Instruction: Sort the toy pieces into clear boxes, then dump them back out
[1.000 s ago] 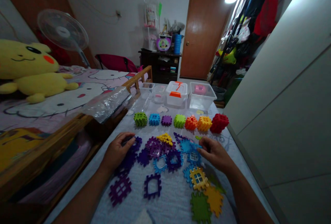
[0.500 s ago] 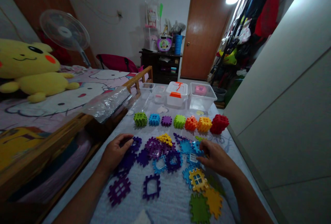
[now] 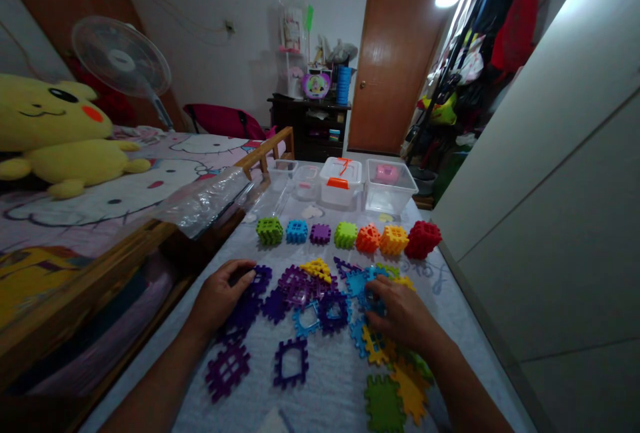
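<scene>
My left hand [image 3: 223,296] rests at the left of the loose tiles. Its thumb and forefinger close on the edge of a dark purple window tile [image 3: 261,279], with more purple tiles partly under the hand. My right hand [image 3: 400,306] reaches over the blue pile, thumb and fingers on either side of a blue tile [image 3: 370,299]; the far fingers are hidden. Between the hands lie purple tiles [image 3: 295,285], a light blue frame [image 3: 306,318] and yellow triangles [image 3: 317,269]. Nearer me are a purple frame [image 3: 291,362], a purple window tile [image 3: 227,371] and a green tile [image 3: 384,403].
Sorted stacks stand in a row behind, from a green stack [image 3: 269,231] to a red stack [image 3: 423,239]. Clear plastic boxes [image 3: 390,196] stand at the far end. A wooden bed rail [image 3: 150,239] borders the left side, a pale cabinet [image 3: 550,219] the right.
My right hand has moved left and inward onto the blue tiles, uncovering yellow and green pieces behind it. My left hand stays in place. The view has shifted slightly.
</scene>
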Tool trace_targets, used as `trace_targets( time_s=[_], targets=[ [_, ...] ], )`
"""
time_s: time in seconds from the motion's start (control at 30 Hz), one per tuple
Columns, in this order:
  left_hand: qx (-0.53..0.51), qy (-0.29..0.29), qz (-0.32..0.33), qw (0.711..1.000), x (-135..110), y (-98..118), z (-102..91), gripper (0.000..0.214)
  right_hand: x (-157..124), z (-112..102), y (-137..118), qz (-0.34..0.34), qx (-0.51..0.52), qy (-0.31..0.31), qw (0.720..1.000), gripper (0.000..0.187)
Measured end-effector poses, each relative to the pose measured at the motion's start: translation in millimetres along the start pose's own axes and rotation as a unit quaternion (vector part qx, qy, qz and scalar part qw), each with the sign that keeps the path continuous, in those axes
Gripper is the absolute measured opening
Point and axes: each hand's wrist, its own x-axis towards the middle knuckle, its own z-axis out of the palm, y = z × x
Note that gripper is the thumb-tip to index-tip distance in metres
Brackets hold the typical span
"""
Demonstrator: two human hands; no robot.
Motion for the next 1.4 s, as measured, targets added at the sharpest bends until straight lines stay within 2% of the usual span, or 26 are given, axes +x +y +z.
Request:
trace_targets(
  time_s=[0.1, 0.17, 0.23, 0.3, 0.37, 0.4, 0.47, 0.6, 0.73, 0.83, 0.9, 0.97, 1.03, 1.27, 1.4],
  targets=[
    [0.002, 0.002, 0.003, 1.000, 0.3, 1.1, -0.2, 0.043, 0.4, -3.0, 5.4, -0.012, 0.066, 0.055, 0.996, 0.015],
    [0.006, 0.002, 0.005, 1.000, 0.4, 2.5, -0.6, 0.043, 1.4, -4.9, 13.0, 0.021, 0.140, 0.101, 0.985, 0.016],
    [0.007, 0.000, 0.004, 1.000, 0.6, 3.8, -1.0, 0.043, 3.7, -4.9, 22.2, 0.078, 0.228, 0.158, 0.958, 0.023],
    [0.007, -0.004, 0.004, 1.000, 0.8, 4.7, -1.2, 0.043, 7.0, -2.6, 30.8, 0.125, 0.309, 0.213, 0.919, 0.032],
    [0.006, -0.006, 0.006, 1.000, 0.9, 5.2, -1.2, 0.043, 10.7, 1.3, 36.8, 0.152, 0.359, 0.238, 0.890, 0.036],
    [0.005, -0.007, 0.007, 1.000, 0.8, 5.4, -1.1, 0.043, 12.3, 3.5, 38.6, 0.159, 0.366, 0.237, 0.886, 0.036],
    [0.005, -0.007, 0.010, 1.000, 0.7, 5.7, -1.1, 0.043, 14.9, 7.6, 39.9, 0.166, 0.334, 0.226, 0.900, 0.032],
    [0.007, -0.006, 0.014, 1.000, 0.4, 6.5, -1.4, 0.042, 17.3, 12.2, 38.5, 0.170, 0.184, 0.219, 0.943, 0.026],
    [0.009, -0.008, 0.015, 1.000, 0.7, 7.1, -1.8, 0.041, 16.1, 11.3, 42.1, 0.147, 0.093, 0.223, 0.959, 0.025],
    [0.009, -0.013, 0.012, 1.000, 1.1, 5.8, -1.1, 0.041, 12.4, 10.1, 48.7, 0.105, 0.068, 0.198, 0.972, 0.032],
    [0.007, -0.014, 0.009, 1.000, 1.6, 3.9, -0.3, 0.042, 9.8, 11.1, 52.8, 0.057, 0.046, 0.173, 0.982, 0.047],
    [0.004, -0.012, 0.009, 1.000, 2.0, 1.9, 0.4, 0.042, 8.5, 13.7, 55.5, 0.023, 0.016, 0.155, 0.988, 0.063],
    [0.003, -0.010, 0.011, 1.000, 2.4, 0.8, 0.8, 0.041, 8.7, 16.8, 56.5, 0.013, -0.009, 0.139, 0.990, 0.069],
    [0.001, -0.010, 0.020, 1.000, 2.2, 0.0, 1.7, 0.039, 13.6, 14.4, 54.8, 0.014, -0.007, 0.124, 0.992, 0.054],
    [0.001, -0.009, 0.026, 1.000, 2.0, -2.1, 3.0, 0.038, 16.4, 10.0, 54.2, 0.029, 0.004, 0.129, 0.991, 0.054]
  ],
)
